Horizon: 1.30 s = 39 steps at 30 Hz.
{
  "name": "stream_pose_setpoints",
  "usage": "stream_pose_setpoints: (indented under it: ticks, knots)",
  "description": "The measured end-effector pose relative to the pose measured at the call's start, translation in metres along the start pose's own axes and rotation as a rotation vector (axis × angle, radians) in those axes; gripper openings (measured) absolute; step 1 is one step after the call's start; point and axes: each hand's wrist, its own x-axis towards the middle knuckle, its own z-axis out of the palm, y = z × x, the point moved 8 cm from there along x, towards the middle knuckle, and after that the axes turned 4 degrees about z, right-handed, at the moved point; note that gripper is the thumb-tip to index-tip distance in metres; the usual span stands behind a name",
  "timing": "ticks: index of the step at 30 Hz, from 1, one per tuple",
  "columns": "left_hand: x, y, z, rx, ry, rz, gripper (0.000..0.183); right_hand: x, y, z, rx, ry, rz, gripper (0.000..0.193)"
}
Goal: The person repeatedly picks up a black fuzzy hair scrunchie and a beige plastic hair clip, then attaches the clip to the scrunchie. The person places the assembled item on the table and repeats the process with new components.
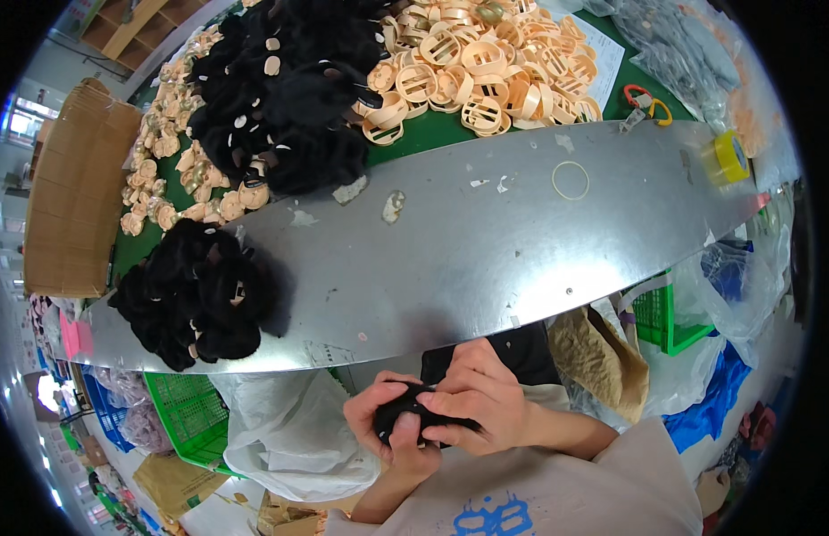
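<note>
- Thing in hand: small black plush piece (394,414), bottom centre of frame, in front of the wearer's shirt (566,487), below the near edge of the grey metal tabletop (450,241).
- Left hand (416,458): fingers wrapped round the piece's left side, thumb pressed on its face. Grip narrow, holding.
- Right hand (496,402): closed on its right side, thumb and fingers pinching. Partly hides the piece; exact contact underneath can't be told.
- Handling (judged): light, soft, squashy; fuzzy surface, so not slippery. Unlikely to break; pinching should dent it. Any stiff insert inside: can't tell.
- Where to hold: cup the body from the left, pinch the edge on the right; avoid tugging small attached bits.
- Similar black pieces: clump (195,290) at left of frame, bigger pile (294,107) upper left of centre. Likely tangle, so lift singly by the body.
</note>
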Motion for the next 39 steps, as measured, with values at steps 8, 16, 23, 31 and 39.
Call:
stream_pose_setpoints:
  ticks: [8,16,23,31,39]
  knots:
    - [0.004,0.000,0.001,-0.019,0.006,0.042,0.015,0.015,-0.006,0.002,-0.060,-0.083,-0.191,0.016]
    - [0.013,-0.019,0.001,-0.238,0.117,-0.204,0.017,0.016,-0.011,0.010,-0.324,-0.105,-0.159,0.012]
    - [0.009,-0.021,0.005,-0.301,0.077,-0.237,0.018,0.005,-0.020,0.013,-0.345,-0.178,-0.279,0.014]
    - [0.019,-0.017,0.015,-0.375,0.068,-0.245,0.023,0.008,-0.025,0.011,-0.371,-0.145,-0.401,0.013]
    - [0.024,-0.017,0.025,-0.528,0.088,-0.397,0.024,0.017,-0.025,0.005,-0.347,-0.152,-0.366,0.012]
